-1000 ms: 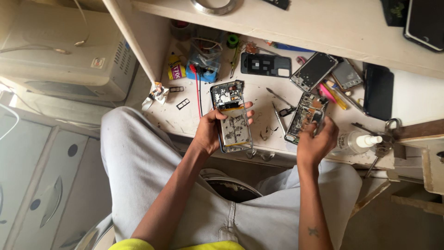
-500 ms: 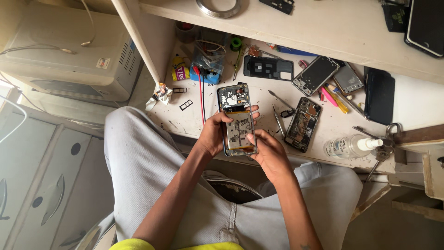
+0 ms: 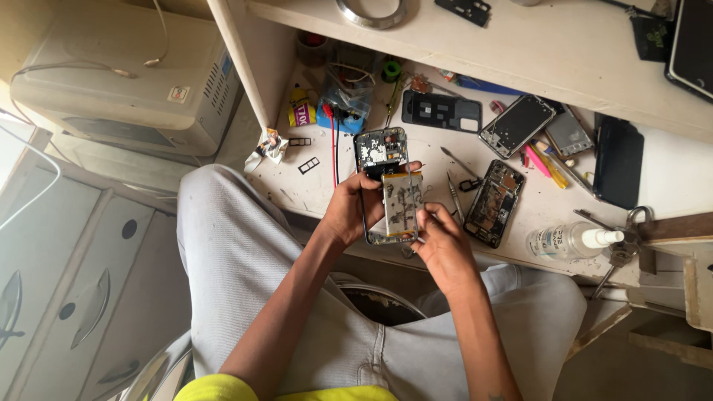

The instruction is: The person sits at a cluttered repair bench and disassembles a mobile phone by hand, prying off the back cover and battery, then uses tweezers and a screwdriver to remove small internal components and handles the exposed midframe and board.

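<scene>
While the left hand [image 3: 349, 212] gripped the opened phone [image 3: 386, 186] steady above the surface [image 3: 312, 189], right hand [image 3: 442, 241] fingers pinched narrowly at its battery; another opened phone [image 3: 494, 202] lay right of it.

Person wears light grey trousers [image 3: 245, 260] with a stitched front seam and a bright yellow top [image 3: 223, 388]; forearms bare, no sleeves visible.

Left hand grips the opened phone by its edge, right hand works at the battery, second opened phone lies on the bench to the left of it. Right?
Not quite. In the head view the left hand grips the opened phone and the right hand works at its battery, but the second opened phone lies to the right, not left.
</scene>
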### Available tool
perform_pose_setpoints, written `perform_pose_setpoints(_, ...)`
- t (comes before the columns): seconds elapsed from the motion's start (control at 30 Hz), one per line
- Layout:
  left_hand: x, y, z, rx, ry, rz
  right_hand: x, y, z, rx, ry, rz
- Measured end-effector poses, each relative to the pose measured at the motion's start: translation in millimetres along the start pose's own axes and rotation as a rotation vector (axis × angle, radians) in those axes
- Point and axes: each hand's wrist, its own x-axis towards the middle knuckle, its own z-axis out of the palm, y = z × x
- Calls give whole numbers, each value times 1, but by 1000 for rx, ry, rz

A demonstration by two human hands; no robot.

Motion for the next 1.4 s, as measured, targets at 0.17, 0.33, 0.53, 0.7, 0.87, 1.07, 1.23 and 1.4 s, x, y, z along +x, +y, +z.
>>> perform_pose_setpoints(0.17,1,2,-6,-29,38,7,-4,-9,3,-11,18,-49)
perform_pose_setpoints(0.33,1,8,-10,14,49,44,-3,-15,2,34,61,-96)
perform_pose_setpoints(0.53,0,19,-3,33,169,57,-5,-30,-25,295,-13,-269)
perform_pose_setpoints(0.7,-14,52,-1,690,464,125,-8,-43,-42,452,97,-339)
perform_pose_setpoints(0.87,-38,44,12,1729,661,212,-5,-40,-44,483,108,-325)
perform_pose_setpoints(1.07,-19,2,26,1975,462,111,-2,-37,-43,471,115,-305)
perform_pose_setpoints(1.23,14,-9,5,2151,678,154,-2,-34,-45,489,139,-296)
perform_pose_setpoints(1.4,19,24,-31,1587,697,157,3,-29,-50,519,121,-291)
